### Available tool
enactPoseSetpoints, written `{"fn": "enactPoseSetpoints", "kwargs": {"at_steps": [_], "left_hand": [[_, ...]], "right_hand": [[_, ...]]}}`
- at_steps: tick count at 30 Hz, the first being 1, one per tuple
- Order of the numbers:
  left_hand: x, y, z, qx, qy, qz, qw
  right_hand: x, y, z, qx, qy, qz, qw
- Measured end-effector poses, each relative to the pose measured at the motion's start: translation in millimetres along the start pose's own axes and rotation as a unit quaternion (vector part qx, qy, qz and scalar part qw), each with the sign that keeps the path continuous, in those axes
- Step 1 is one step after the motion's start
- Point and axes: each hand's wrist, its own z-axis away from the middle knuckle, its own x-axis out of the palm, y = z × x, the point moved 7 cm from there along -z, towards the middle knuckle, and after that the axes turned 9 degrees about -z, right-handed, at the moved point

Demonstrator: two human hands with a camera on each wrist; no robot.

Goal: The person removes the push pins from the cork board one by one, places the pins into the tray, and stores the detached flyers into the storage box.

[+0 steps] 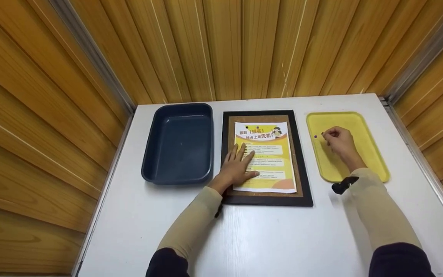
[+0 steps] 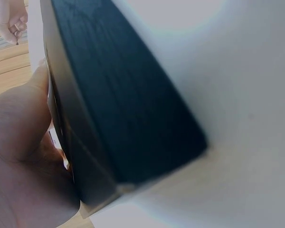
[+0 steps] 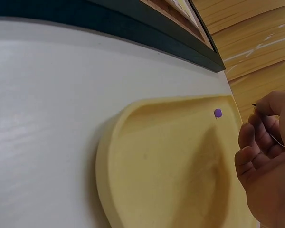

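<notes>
Lengthwise front-to-back, the poster [image 1: 269,159], top farthest.

White smooth tabletop [image 1: 252,238] brightly lit, near part whitened by glare. Soft shadow cast across yellow, round-cornered shallow tray [image 3: 152,166]. In left-wrist view, black rectangular frame [image 2: 126,99] blurred, tabletop overexposed.

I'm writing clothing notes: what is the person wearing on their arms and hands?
The left hand and right hand wear no gloves. Beige sleeves cover both forearms, with dark sleeves further up. A black piece shows by each wrist, details too small to tell.
</notes>
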Motion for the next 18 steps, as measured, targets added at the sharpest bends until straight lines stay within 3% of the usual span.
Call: {"fn": "enactPoseSetpoints", "kwargs": {"at_steps": [10, 18], "left_hand": [[1.2, -1.0, 0.3, 0.002, 0.003, 0.001, 1.0000], [0.6, -0.2, 0.2, 0.003, 0.007, 0.015, 0.9999]], "right_hand": [[0, 7, 2, 0.004, 0.010, 0.030, 0.999], [13, 0, 0, -0.031, 0.020, 0.033, 0.999]]}}
